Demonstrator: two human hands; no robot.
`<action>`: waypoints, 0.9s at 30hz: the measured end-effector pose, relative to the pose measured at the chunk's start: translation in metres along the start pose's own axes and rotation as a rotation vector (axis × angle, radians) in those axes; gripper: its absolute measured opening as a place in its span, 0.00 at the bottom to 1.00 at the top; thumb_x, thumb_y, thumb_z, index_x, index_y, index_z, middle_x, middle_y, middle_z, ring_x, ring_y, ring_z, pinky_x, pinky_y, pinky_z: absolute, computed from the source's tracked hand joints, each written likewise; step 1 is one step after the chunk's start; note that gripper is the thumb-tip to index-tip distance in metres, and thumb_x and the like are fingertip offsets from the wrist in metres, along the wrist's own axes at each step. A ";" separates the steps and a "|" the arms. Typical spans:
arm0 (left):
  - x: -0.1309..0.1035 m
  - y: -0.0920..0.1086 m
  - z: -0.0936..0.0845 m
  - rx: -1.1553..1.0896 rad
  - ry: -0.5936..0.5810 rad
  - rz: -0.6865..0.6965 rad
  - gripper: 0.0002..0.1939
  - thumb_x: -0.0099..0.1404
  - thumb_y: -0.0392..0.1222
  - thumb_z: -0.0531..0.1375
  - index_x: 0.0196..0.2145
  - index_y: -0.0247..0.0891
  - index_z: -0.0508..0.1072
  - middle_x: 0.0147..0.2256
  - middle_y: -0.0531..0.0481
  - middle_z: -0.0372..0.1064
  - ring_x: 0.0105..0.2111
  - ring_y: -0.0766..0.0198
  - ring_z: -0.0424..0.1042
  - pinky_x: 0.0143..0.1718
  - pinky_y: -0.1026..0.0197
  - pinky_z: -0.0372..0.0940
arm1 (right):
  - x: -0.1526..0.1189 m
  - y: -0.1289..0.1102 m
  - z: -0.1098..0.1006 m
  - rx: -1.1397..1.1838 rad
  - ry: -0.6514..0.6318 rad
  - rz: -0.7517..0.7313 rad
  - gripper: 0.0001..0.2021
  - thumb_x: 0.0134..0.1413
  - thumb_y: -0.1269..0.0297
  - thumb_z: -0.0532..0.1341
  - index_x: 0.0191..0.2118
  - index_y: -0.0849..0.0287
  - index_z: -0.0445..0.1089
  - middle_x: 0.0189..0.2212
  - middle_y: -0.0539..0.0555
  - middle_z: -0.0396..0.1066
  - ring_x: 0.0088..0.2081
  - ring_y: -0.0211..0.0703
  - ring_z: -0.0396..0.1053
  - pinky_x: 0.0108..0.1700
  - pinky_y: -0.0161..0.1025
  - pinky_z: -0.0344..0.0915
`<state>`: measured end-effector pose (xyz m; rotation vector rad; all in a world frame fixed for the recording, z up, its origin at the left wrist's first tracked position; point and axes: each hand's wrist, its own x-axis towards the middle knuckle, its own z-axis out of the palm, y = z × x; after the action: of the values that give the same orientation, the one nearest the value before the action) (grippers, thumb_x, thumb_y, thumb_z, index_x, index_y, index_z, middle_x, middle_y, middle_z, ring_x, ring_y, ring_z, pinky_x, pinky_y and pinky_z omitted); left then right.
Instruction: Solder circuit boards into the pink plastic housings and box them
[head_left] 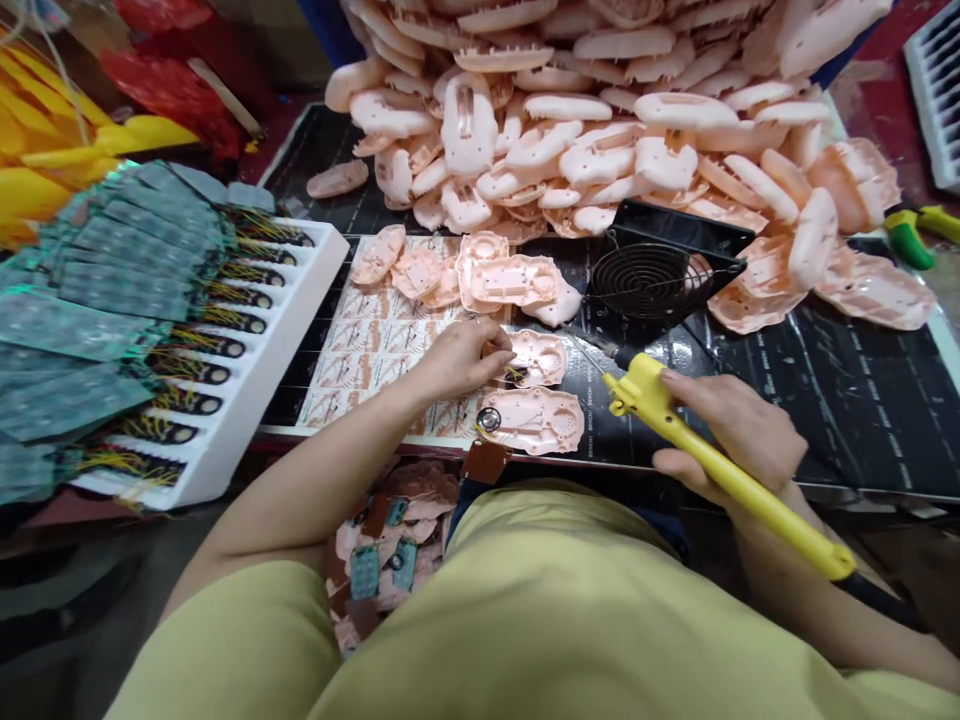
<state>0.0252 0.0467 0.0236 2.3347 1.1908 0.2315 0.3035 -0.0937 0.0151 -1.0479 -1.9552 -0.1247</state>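
My right hand (739,430) is wrapped round a yellow soldering iron (757,490), its thin metal tip pointing left toward the pink plastic shells. My left hand (472,355) is bent over a pink shell (544,358), fingers pressed together. Short wires (516,374) show beside its fingertips, but what the fingers pinch is hidden. Nearer to me lies a second open shell (536,420) with a round black speaker (490,419) and thin wires at its left end. Beyond my left hand, several shells (514,280) overlap on a printed sheet (352,350).
A big heap of pink shells (562,150) fills the back. A black fan (652,275) with a wire guard stands before it. At left, a white foam tray (285,330) holds speakers wired to green circuit boards (142,250). Green-handled pliers (911,238) lie far right.
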 end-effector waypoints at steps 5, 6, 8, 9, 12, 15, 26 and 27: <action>-0.004 0.000 0.008 0.004 0.060 -0.008 0.06 0.62 0.38 0.59 0.32 0.33 0.74 0.32 0.47 0.74 0.34 0.61 0.70 0.38 0.60 0.60 | -0.012 0.005 0.007 0.101 0.054 0.086 0.31 0.48 0.66 0.70 0.59 0.52 0.64 0.38 0.53 0.78 0.32 0.45 0.76 0.32 0.41 0.75; -0.004 0.000 0.009 0.005 0.067 -0.009 0.06 0.62 0.38 0.58 0.32 0.33 0.74 0.32 0.47 0.74 0.33 0.61 0.70 0.38 0.60 0.60 | -0.012 0.005 0.009 0.110 0.044 0.092 0.32 0.47 0.67 0.70 0.60 0.52 0.63 0.38 0.54 0.78 0.32 0.46 0.76 0.32 0.42 0.75; -0.005 0.000 0.010 0.013 0.069 -0.010 0.07 0.62 0.38 0.58 0.32 0.33 0.74 0.32 0.47 0.74 0.33 0.61 0.70 0.38 0.60 0.61 | -0.011 0.005 0.012 0.116 0.018 0.090 0.31 0.46 0.68 0.70 0.58 0.54 0.65 0.37 0.54 0.78 0.31 0.45 0.76 0.31 0.42 0.76; -0.005 0.000 0.011 0.018 0.070 -0.010 0.07 0.62 0.39 0.58 0.32 0.33 0.74 0.32 0.47 0.74 0.33 0.61 0.69 0.38 0.59 0.61 | -0.010 0.004 0.013 0.122 0.007 0.081 0.29 0.46 0.68 0.70 0.56 0.54 0.67 0.36 0.54 0.78 0.30 0.45 0.76 0.29 0.41 0.76; -0.005 -0.001 0.012 0.022 0.075 -0.008 0.07 0.62 0.39 0.58 0.33 0.34 0.74 0.32 0.47 0.73 0.33 0.61 0.69 0.39 0.59 0.62 | -0.004 0.003 0.017 0.188 0.026 0.030 0.21 0.46 0.70 0.71 0.47 0.53 0.71 0.29 0.52 0.77 0.26 0.43 0.75 0.24 0.38 0.74; -0.005 -0.003 0.013 0.023 0.083 -0.009 0.07 0.62 0.39 0.58 0.33 0.34 0.74 0.32 0.47 0.73 0.33 0.61 0.69 0.40 0.59 0.62 | -0.003 0.004 0.021 0.268 0.063 0.009 0.16 0.45 0.72 0.71 0.41 0.54 0.71 0.27 0.50 0.77 0.26 0.42 0.75 0.25 0.37 0.75; -0.006 0.001 0.013 -0.010 0.112 -0.046 0.08 0.62 0.40 0.58 0.32 0.34 0.75 0.31 0.47 0.73 0.32 0.60 0.69 0.39 0.59 0.62 | -0.009 0.003 0.019 0.167 -0.004 0.079 0.23 0.47 0.67 0.71 0.51 0.50 0.70 0.33 0.51 0.78 0.28 0.46 0.77 0.27 0.39 0.76; -0.006 0.001 0.013 -0.015 0.121 -0.053 0.08 0.62 0.40 0.57 0.32 0.34 0.74 0.31 0.47 0.73 0.32 0.60 0.69 0.39 0.59 0.63 | -0.010 0.005 0.020 0.185 0.015 0.080 0.22 0.47 0.67 0.71 0.49 0.50 0.70 0.31 0.51 0.78 0.28 0.46 0.77 0.26 0.40 0.76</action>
<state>0.0273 0.0370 0.0134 2.3010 1.3026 0.3667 0.2960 -0.0875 -0.0055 -0.9981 -1.8687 0.0905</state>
